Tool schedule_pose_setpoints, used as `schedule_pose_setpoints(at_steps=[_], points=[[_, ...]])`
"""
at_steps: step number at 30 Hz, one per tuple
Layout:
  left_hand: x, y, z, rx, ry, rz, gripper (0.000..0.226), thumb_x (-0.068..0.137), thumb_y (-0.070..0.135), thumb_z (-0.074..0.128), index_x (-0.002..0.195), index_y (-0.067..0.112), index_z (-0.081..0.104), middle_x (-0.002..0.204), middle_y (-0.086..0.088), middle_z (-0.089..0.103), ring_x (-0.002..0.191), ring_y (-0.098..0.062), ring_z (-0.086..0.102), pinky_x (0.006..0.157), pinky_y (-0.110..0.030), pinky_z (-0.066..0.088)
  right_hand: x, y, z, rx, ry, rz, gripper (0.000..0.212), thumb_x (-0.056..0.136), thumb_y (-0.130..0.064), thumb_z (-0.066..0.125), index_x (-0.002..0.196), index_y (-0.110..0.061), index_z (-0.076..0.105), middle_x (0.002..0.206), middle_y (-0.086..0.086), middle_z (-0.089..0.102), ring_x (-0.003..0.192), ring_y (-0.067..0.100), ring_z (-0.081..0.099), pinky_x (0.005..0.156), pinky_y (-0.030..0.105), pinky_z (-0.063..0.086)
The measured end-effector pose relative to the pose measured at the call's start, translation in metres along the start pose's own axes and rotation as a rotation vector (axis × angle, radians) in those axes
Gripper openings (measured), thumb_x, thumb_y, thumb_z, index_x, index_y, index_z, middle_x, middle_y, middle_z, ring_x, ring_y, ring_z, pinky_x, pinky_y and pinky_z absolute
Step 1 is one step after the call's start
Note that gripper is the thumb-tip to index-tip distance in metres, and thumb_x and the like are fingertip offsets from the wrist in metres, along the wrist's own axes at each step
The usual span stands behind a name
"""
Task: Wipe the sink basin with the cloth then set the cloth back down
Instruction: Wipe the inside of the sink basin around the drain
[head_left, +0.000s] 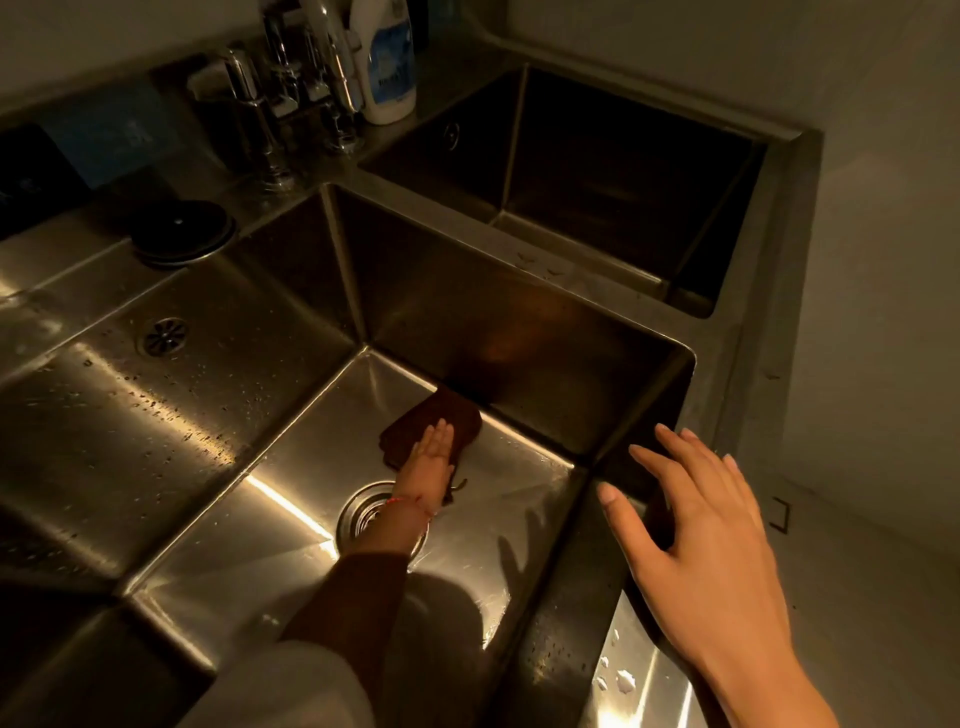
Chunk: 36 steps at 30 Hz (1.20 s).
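Left hand (434, 457): down in the sink basin (249, 540), fingers straight & together, palm flat, pressing on the cloth. Red thread band at wrist; dark cuff w/ a pale sleeve (291, 686) over it.
Cloth (410, 423): dark brown, lying on basin floor at the far side, up against the back wall, just beyond the drain. Part of it hidden under the hand; small bit shows near the wrist.
Right hand (696, 530): fingers spread wide & relaxed, holds nothing. It's over the basin's right rim; can't tell if it touches the steel or hovers.
Drain (363, 512): round, steel, mid basin floor, partly covered by left forearm.
Basin: stainless, square corners, wet sheen & bright streaks on floor; hand shadows on floor near the right wall.
Drainer tray (130, 405): stepped steel area left of basin, water drops all over, small round strainer (163, 336) at its far end.
Second basin (597, 182): far right, deep, dark inside, separate from the main one by a steel strip.
Worktop (649, 686): steel, wet drops on the near right part.
Taps (291, 78): chrome, cluster behind the basin, blurred.
Bottle (384, 57): white w/ blue label, stands just right of the taps; label text unreadable.
Round lid (179, 228): dark disc w/ metal ring, on worktop behind the drainer tray.
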<state>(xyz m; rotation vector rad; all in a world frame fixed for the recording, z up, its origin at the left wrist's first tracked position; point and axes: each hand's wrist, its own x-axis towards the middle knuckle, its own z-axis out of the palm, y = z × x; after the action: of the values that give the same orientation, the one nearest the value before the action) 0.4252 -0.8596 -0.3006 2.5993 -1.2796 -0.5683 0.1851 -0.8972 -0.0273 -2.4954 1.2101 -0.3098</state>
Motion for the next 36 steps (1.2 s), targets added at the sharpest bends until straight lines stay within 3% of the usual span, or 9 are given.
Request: schedule_pose_setpoints(at_steps=[15,27,36], points=[[-0.013,0.063,0.029,0.081,-0.11,0.171,0.063,0.102,0.012,0.033,0.153,0.009,-0.004,0.162,-0.006,-0.006,0.15,-0.022,-0.003,0.122,-0.032,0.004,0.001,0.0,-0.001,-0.009,-0.024,-0.001,0.065,0.079,-0.062,0.027,0.132,-0.03,0.045,0.149,-0.008,0.032,0.141,0.006,0.014,0.118,0.031,0.002],[-0.01,0.056,0.017,0.129,-0.198,0.27,0.066,0.1,0.01,0.038,0.154,0.011,-0.001,0.162,-0.005,-0.005,0.151,-0.02,-0.001,0.122,-0.03,0.007,0.0,0.001,0.0,0.02,0.003,0.012,0.066,0.078,-0.062,0.029,0.133,-0.029,0.046,0.149,-0.008,0.033,0.141,0.007,0.016,0.118,0.032,0.005],[-0.013,0.041,-0.001,0.32,-0.218,0.437,0.074,0.095,-0.003,0.042,0.154,0.022,0.006,0.163,0.002,0.002,0.15,-0.018,0.003,0.123,-0.036,0.006,-0.002,-0.001,-0.006,0.228,0.06,0.024,0.063,0.073,-0.059,0.036,0.127,-0.029,0.052,0.144,-0.01,0.04,0.138,0.004,0.021,0.115,0.031,0.01]])
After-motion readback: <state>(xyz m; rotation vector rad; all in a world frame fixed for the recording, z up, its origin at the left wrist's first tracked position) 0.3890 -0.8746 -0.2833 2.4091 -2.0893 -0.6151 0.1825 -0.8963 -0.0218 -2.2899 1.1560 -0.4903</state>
